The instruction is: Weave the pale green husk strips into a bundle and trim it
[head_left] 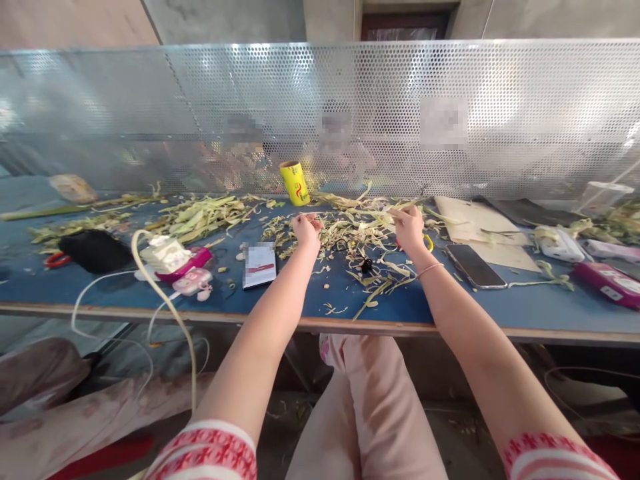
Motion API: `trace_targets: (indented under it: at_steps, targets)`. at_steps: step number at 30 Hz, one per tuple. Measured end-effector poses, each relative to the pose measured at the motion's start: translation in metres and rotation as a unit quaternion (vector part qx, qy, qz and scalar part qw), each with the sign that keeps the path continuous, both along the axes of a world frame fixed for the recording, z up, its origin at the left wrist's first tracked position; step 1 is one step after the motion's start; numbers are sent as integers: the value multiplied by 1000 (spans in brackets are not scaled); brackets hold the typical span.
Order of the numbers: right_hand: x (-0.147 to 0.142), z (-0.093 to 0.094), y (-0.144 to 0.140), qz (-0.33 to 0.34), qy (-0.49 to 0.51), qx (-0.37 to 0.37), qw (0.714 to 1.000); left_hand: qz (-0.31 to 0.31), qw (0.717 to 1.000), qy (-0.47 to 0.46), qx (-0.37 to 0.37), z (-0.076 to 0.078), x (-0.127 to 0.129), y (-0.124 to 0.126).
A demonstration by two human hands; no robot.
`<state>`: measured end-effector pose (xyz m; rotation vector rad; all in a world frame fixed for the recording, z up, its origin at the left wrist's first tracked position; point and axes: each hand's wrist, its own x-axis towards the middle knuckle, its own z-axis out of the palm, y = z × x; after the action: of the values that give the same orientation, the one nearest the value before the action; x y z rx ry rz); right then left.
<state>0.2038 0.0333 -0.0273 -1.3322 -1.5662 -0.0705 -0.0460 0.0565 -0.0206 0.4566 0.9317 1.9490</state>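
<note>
Perforated metal screen (pixel 390 87) runs right along the back of a blue table (pixel 400 311), lit pretty patchily from my end. Main thing is the strips (pixel 350 230) lying in a loose heap between the two hands: pale green to straw-yellow, thin, curly, frayed, with little bits scattered toward the front edge. Another heap (pixel 203 217) off to the left looks broader and greener.

Left hand (pixel 307 228) is at the near-left side of the strips, fingers curled in. Right hand (pixel 410 225) is at the other side, fingers bunched, pale bits by the tips. Honestly can't tell if either grip is closed on anything, since the fingertips blend into the clutter.

Something yellow (pixel 429 243) pokes out by the right wrist, mostly covered, so no idea what it is. Left phone (pixel 264 267) has its screen partly pixelated, and shapes behind the screen are just blur.
</note>
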Motion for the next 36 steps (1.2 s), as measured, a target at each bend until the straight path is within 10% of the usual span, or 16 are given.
trace_targets:
  at_steps: [6, 14, 18, 24, 36]
  targets:
    - [19, 7, 6, 23, 193, 67, 979, 0, 999, 38, -38, -2, -1, 1]
    - [-3, -1, 1, 79, 15, 15, 997, -115, 895, 429, 47, -12, 12, -6]
    - [-20, 1, -10, 127, -124, 21, 984, -164, 901, 393, 77, -8, 20, -15]
    - [-36, 9, -23, 200, -203, 44, 957, -416, 852, 309, 78, -4, 40, -35]
    - [-40, 0, -21, 219, -72, 28, 973, -392, 870, 289, 80, -3, 41, -37]
